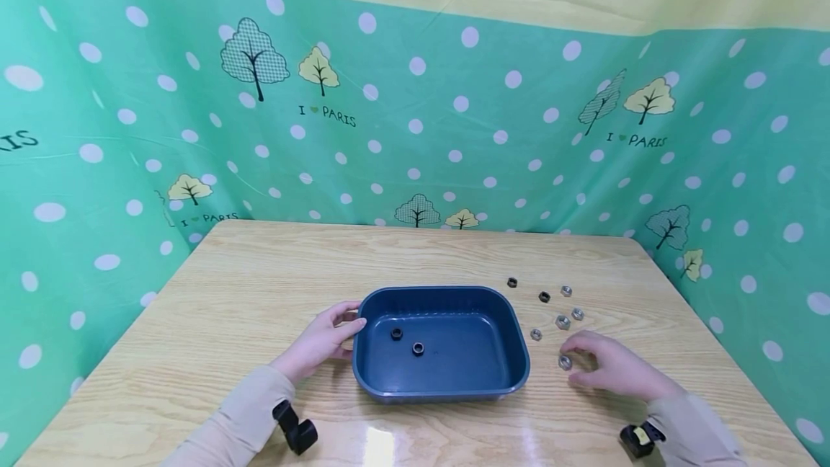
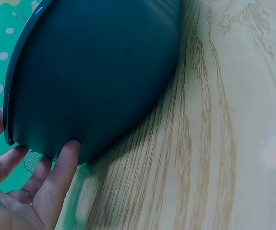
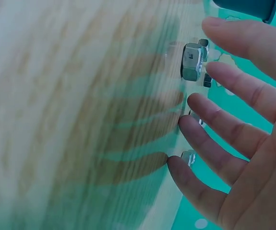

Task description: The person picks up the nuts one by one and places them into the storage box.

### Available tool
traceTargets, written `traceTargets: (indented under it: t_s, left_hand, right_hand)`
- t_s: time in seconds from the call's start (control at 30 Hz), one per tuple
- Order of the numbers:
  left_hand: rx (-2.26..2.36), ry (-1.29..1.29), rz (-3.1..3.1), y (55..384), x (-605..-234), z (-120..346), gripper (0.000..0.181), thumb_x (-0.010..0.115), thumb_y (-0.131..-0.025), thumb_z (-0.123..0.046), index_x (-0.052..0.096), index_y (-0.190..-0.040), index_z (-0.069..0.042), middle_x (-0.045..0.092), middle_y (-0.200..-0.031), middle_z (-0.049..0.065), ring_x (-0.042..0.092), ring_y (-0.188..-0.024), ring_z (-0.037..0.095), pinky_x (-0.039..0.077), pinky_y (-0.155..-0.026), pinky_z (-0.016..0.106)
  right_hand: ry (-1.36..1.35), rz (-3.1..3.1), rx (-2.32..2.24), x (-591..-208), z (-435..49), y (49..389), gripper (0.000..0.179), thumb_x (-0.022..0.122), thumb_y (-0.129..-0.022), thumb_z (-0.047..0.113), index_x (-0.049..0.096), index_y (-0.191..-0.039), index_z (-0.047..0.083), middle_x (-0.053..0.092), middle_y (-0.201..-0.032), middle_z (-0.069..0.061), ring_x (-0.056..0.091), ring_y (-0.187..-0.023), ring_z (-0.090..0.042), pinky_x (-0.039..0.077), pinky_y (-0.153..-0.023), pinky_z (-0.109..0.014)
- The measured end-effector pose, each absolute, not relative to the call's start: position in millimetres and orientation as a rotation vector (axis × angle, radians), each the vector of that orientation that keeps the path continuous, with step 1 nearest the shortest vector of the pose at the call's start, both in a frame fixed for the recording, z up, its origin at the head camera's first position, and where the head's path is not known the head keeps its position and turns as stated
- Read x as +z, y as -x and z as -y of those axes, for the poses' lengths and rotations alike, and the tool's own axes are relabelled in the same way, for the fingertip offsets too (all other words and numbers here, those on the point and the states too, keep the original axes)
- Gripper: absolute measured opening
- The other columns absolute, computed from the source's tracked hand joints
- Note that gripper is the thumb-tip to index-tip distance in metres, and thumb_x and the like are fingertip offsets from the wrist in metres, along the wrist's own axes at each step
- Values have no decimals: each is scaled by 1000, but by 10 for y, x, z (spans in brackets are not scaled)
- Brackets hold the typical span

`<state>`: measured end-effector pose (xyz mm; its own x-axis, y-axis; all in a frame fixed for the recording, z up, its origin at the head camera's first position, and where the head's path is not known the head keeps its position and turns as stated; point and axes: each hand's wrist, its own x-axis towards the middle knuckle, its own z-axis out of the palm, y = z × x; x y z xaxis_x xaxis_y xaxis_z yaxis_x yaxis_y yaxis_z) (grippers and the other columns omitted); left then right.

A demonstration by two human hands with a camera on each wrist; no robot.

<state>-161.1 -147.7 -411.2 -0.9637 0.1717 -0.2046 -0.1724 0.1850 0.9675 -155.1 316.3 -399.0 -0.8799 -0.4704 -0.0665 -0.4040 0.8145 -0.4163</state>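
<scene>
A dark blue plastic bin (image 1: 441, 393) stands on the table, and two dark hex nuts, one (image 1: 396, 334) left of the other (image 1: 418, 348), lie on its floor. My left hand (image 1: 327, 337) holds the bin's left end, thumb at the rim and fingers against the outer wall (image 2: 94, 72). To the right of the bin, my right hand (image 1: 612, 365) reaches over a silver hex nut (image 1: 565, 362). In the right wrist view this nut (image 3: 192, 61) sits between the spread thumb and index fingertip, with a gap on the thumb side.
More silver nuts (image 1: 563, 322) lie loose beyond the right hand, along with two dark nuts, a nearer one (image 1: 544, 297) and a farther one (image 1: 512, 282). The wooden table (image 1: 279, 258) ends at a green dotted curtain (image 1: 415, 150) behind and at both sides.
</scene>
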Motion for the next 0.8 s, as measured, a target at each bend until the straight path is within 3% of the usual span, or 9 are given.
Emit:
traceTargets:
  t_s: [0.13, 0.8]
  left_hand:
    - [1861, 9, -2187, 1622, -4132, 1479, 46, 55, -96, -21, 44, -137, -4, 50, -129, 22, 59, -108, 29, 58, -78, 44]
    - [1855, 17, -2190, 1635, -4132, 1478, 45, 55, -96, -20, 44, -137, -4, 49, -130, 23, 60, -106, 29, 58, -77, 44]
  right_hand:
    - [653, -2815, -593, -3986, -3147, 1557, 36, 78, -75, 34, 65, -104, 18, 63, -111, -1, 58, -106, -32, 49, -89, -51]
    - [528, -2855, -502, -4024, -3074, 1623, 23, 79, -74, 16, 68, -93, 21, 61, -103, 2, 58, -98, -22, 52, -87, -44]
